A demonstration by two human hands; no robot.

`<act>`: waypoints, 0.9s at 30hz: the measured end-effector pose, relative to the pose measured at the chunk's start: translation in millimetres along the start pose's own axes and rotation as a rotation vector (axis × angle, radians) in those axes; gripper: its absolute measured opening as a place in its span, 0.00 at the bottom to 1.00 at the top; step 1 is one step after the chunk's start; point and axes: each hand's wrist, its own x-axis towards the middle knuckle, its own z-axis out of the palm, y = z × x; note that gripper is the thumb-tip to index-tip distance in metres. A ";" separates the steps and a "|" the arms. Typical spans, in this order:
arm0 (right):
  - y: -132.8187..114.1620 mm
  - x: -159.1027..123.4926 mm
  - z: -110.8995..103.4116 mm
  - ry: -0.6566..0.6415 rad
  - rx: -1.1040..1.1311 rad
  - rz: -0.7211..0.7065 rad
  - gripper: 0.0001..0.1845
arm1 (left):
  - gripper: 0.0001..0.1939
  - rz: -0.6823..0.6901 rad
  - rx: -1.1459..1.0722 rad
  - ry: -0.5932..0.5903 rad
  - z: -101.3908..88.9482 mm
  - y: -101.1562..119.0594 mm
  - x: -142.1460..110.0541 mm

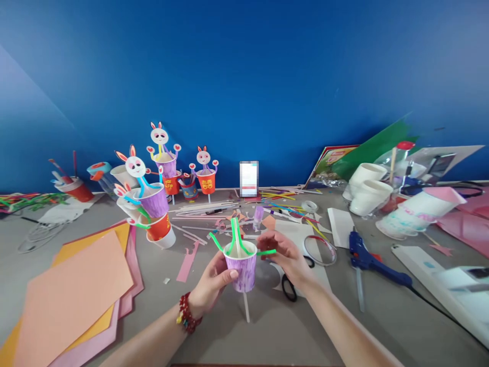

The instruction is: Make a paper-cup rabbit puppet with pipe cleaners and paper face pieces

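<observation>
A paper cup (241, 275) with purple streaks on its outside stands upright above the table on a pale stick (246, 308). My left hand (214, 280) is closed around the cup's left side, thumb across the front. Green straws (235, 237) rise from inside it, and two bent ends point out left and right over the rim. Beside the right-hand straw end (267, 252), my right hand (282, 252) curves with thumb and fingers apart; whether it touches the straw I cannot tell. Black-handled scissors (289, 288) lie beneath my right forearm, partly hidden.
Rabbit-faced cup figures (153, 201) stand at the left rear. Coloured paper sheets (76, 285) are stacked front left. A blue glue gun (367, 260), tape ring (320, 250) and white power strip (431, 280) lie right. Straws and paper scraps (206, 211) litter the middle.
</observation>
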 end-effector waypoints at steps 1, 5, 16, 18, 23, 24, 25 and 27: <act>0.8 -1.0 1.6 -0.030 0.010 -0.001 0.15 | 0.24 0.006 0.004 0.005 -2.0 -0.3 0.1; 5.4 -3.3 6.3 -0.028 -0.028 -0.042 0.09 | 0.22 -0.009 0.006 0.016 -7.2 -2.8 -0.5; 10.9 -4.1 3.9 0.097 -0.104 -0.093 0.06 | 0.21 -0.053 -0.044 0.099 -3.4 0.2 -2.6; 10.5 -4.5 4.4 0.116 -0.105 -0.094 0.06 | 0.21 -0.058 -0.055 0.101 -2.5 0.9 -2.5; 11.0 -5.9 3.0 0.130 -0.122 -0.103 0.09 | 0.20 -0.054 -0.080 0.097 -2.6 2.0 -2.5; 11.5 -6.2 2.4 0.125 -0.126 -0.092 0.09 | 0.20 -0.054 -0.085 0.094 -2.9 2.2 -2.6; 12.2 -6.4 1.9 0.118 -0.127 -0.084 0.11 | 0.20 -0.052 -0.089 0.090 -3.2 2.2 -2.6; 14.0 -6.2 1.0 0.108 -0.110 -0.085 0.14 | 0.21 -0.044 -0.096 0.088 -3.7 2.1 -2.6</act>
